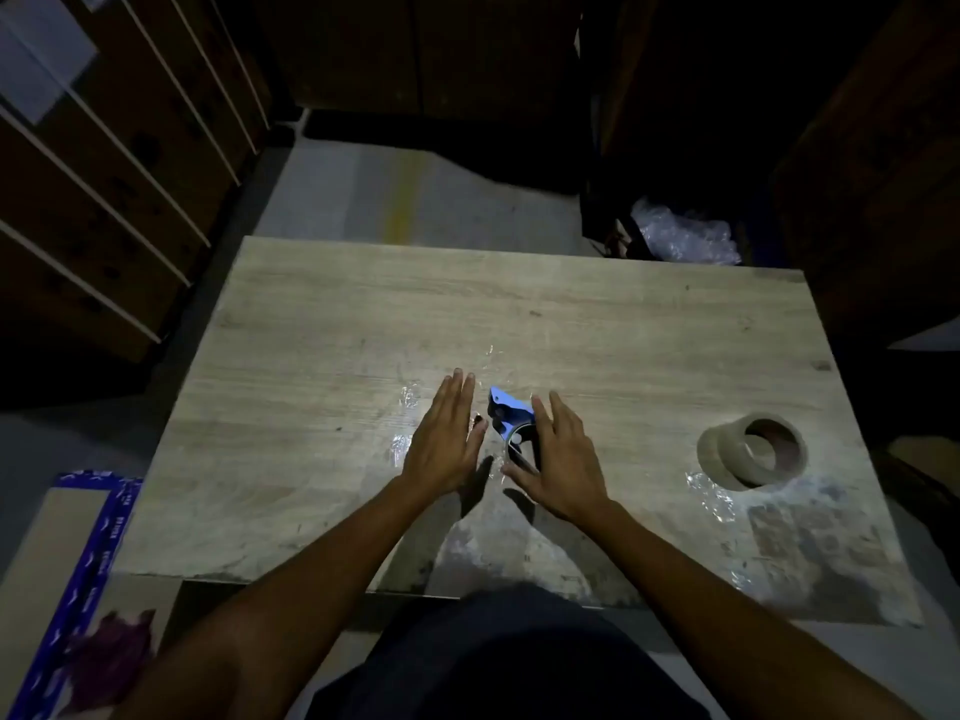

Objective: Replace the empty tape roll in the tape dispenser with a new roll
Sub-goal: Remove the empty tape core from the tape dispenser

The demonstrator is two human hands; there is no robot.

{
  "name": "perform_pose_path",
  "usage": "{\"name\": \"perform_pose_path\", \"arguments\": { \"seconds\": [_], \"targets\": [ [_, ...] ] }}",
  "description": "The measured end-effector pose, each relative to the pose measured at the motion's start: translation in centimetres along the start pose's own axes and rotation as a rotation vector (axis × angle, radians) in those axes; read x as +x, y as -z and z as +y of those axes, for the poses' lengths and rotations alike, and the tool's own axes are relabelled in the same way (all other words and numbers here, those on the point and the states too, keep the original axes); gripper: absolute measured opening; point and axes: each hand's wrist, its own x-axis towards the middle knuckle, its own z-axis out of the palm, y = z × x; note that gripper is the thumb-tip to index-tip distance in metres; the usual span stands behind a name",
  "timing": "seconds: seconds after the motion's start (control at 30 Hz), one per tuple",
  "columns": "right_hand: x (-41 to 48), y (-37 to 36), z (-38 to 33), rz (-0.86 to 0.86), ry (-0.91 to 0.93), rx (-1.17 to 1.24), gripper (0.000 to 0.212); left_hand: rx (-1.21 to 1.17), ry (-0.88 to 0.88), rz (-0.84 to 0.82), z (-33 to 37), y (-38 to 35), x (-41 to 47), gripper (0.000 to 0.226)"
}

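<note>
A blue tape dispenser (510,414) lies on the wooden table (363,330) between my two hands. My left hand (445,439) hovers flat just left of it, fingers straight and apart, holding nothing. My right hand (558,462) is spread beside the dispenser's right side, its thumb near the dark roll end; I cannot tell if it touches. Two brown tape rolls (753,449) lean together on the table's right side, well away from both hands.
Crumpled clear film (711,493) lies by the rolls, and more bits shine near the dispenser. A blue-edged carton (78,553) sits at the lower left, stacked boxes (104,163) at the far left, a plastic bag (685,233) beyond the table.
</note>
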Motion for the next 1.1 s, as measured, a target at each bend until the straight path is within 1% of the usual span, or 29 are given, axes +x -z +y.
{"name": "perform_pose_path", "arguments": {
  "seconds": [0.1, 0.17, 0.23, 0.33, 0.4, 0.47, 0.5, 0.57, 0.67, 0.7, 0.73, 0.8, 0.83, 0.9, 0.97, 1.03, 1.1],
  "targets": [
    [0.4, -0.5, 0.1, -0.116, -0.029, -0.055, 0.116, 0.030, 0.013, 0.003, 0.1, -0.2, 0.2, 0.065],
    [0.6, -1.0, 0.4, -0.174, -0.043, -0.092, 0.119, 0.025, 0.036, -0.011, 0.4, -0.4, 0.2, 0.064],
    [0.6, -1.5, 0.7, -0.178, -0.047, -0.114, 0.114, 0.002, 0.034, -0.002, 0.7, -0.4, 0.2, 0.062],
    [0.8, -1.7, 1.1, -0.112, -0.072, -0.052, 0.096, -0.078, 0.073, 0.018, 1.2, -0.6, -0.2, 0.060],
    [0.9, -1.3, 1.1, -0.086, -0.096, 0.061, 0.090, -0.162, 0.143, 0.017, 2.0, -0.3, -0.7, 0.060],
    [0.8, -0.7, 1.0, -0.076, -0.102, 0.174, 0.090, -0.293, 0.257, 0.012, 3.1, 0.0, -0.8, 0.060],
    [0.8, -0.6, 1.0, -0.075, -0.108, 0.230, 0.087, -0.395, 0.328, 0.007, 3.9, 0.3, -0.7, 0.060],
    [0.6, -0.3, 0.8, -0.076, -0.127, 0.338, 0.073, -0.632, 0.489, -0.004, 4.8, 0.4, -0.3, 0.059],
    [0.5, 0.2, 0.8, -0.053, -0.136, 0.468, 0.054, -1.015, 0.725, -0.091, 5.7, 0.2, 0.4, 0.061],
    [0.4, 0.4, 0.8, -0.036, -0.137, 0.504, 0.048, -1.107, 0.747, -0.124, 6.1, 0.4, 0.4, 0.061],
    [0.2, 0.8, 0.6, -0.017, -0.150, 0.542, 0.041, -1.177, 0.731, -0.137, 6.6, 0.8, 0.4, 0.056],
    [-0.4, 1.8, 0.0, 0.015, -0.191, 0.675, 0.028, -1.265, 0.712, -0.090, 7.9, 2.2, 0.3, 0.039],
    [-0.8, 2.5, -0.5, 0.019, -0.209, 0.770, 0.027, -1.308, 0.729, -0.060, 8.5, 2.7, 0.1, 0.037],
    [-1.8, 4.5, -1.5, -0.006, -0.254, 0.993, 0.032, -1.414, 0.771, -0.049, 9.4, 3.7, -0.3, 0.043],
    [-2.6, 6.4, -2.4, -0.041, -0.273, 1.183, 0.031, -1.506, 0.778, -0.083, 10.2, 4.6, -0.6, 0.045],
    [-3.3, 7.9, -3.2, -0.064, -0.286, 1.278, 0.022, -1.571, 0.756, -0.102, 11.1, 5.4, -0.9, 0.041],
    [-3.6, 8.6, -3.6, -0.085, -0.303, 1.364, 0.019, -1.584, 0.715, -0.052, 11.9, 6.3, -1.2, 0.040]
  ]
}}
